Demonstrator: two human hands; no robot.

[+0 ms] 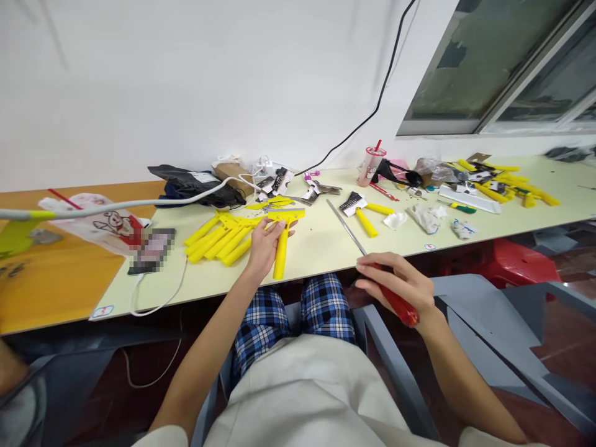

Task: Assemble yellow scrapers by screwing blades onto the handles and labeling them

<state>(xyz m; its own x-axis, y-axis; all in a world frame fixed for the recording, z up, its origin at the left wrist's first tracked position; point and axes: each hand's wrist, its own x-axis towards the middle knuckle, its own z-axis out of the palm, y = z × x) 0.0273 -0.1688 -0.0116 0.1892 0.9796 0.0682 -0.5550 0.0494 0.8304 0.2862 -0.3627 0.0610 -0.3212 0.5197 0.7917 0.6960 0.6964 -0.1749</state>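
Currently, my left hand (264,247) grasps the yellow tool (282,246) over the near edge of the table (321,243), its handle pointing toward me; my right hand (406,282), farther off, grips the screwdriver (398,303), whose shaft slants forward and leftward, tip apart to the tool's right.

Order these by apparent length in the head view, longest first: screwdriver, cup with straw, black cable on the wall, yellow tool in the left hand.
1. Black cable
2. Screwdriver
3. Yellow tool
4. Cup
The cup sits farther from the camera, so real sizes may rank differently.
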